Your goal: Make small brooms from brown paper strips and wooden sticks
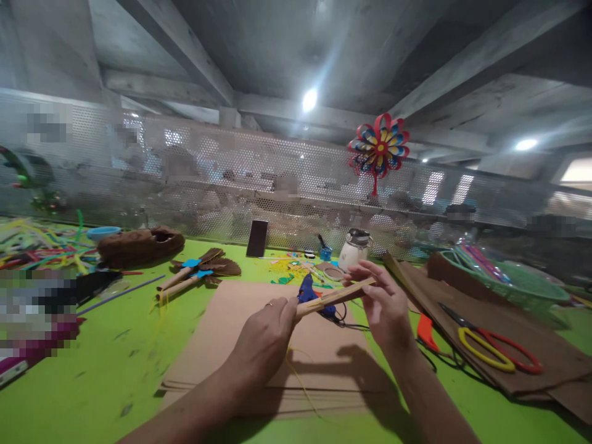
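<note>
My left hand (266,333), with a ring on one finger, is closed around the near end of a slim tan paper stick (330,297). My right hand (383,302) has its thumb and fingers at the stick's far end, the other fingers fanned out. A thin yellow string (300,379) trails below my left hand. Just behind the stick lies a blue glue gun (305,288) with a black cord, partly covered by the stick. Below both hands is a stack of brown paper sheets (222,351).
Left are two finished-looking paper sticks with brown fringes and blue bands (194,274), a brown roll (139,246) and coloured strips (41,243). Right are scissors (490,348), brown paper (546,364) and a green basket (531,283). Behind stand a phone (257,238) and a jar (354,250).
</note>
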Available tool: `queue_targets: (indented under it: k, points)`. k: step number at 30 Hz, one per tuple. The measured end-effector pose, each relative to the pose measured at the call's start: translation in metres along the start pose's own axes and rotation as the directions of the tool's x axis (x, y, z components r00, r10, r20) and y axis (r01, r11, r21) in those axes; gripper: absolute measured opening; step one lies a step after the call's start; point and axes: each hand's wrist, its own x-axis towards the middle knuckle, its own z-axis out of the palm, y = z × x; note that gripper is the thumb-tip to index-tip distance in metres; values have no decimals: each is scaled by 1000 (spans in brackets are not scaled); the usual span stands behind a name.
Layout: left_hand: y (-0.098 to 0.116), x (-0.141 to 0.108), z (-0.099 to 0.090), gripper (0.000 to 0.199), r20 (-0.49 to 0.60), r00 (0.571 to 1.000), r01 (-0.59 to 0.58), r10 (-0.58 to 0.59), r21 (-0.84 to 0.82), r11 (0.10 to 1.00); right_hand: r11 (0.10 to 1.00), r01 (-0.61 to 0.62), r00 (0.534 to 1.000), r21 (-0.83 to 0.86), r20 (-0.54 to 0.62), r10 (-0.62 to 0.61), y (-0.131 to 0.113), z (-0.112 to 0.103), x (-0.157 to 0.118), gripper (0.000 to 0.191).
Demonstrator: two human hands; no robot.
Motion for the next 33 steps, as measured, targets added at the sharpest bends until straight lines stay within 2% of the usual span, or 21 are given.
queue_targets:
  k: [4, 9, 17, 21, 24, 28, 33]
  points:
    - [0, 1, 0, 22, 25, 1000, 12, -12, -1, 1000, 1000, 6, 1000, -16, -23, -6, 3, -1, 2, 36]
    - [-1, 1, 1, 22, 42, 999, 16, -16, 13, 1000, 998, 33, 989, -46, -142, -39, 7, -2, 5, 22]
    - [-1, 0, 4, 21, 69, 998, 11, -12, 7, 1000, 999, 17, 986, -41, -163, -23, 12, -3, 4, 18]
    - [0, 1, 3, 22, 104, 994, 29, -23, -58, 998, 999, -40, 983, -28, -182, 34, 9, -6, 5, 19]
    - [0, 2, 1, 23, 173, 983, 88, -58, -174, 981, 996, -84, 980, 14, -179, 85, 7, -6, 5, 18]
    - [0, 3, 0, 22, 265, 957, 228, -121, -425, 876, 977, -191, 968, 97, -145, 203, 6, -10, 7, 18]
    - [-3, 10, 0, 28, 385, 902, 417, -194, -664, 621, 929, -281, 933, 242, -157, 324, 10, -15, 12, 18]
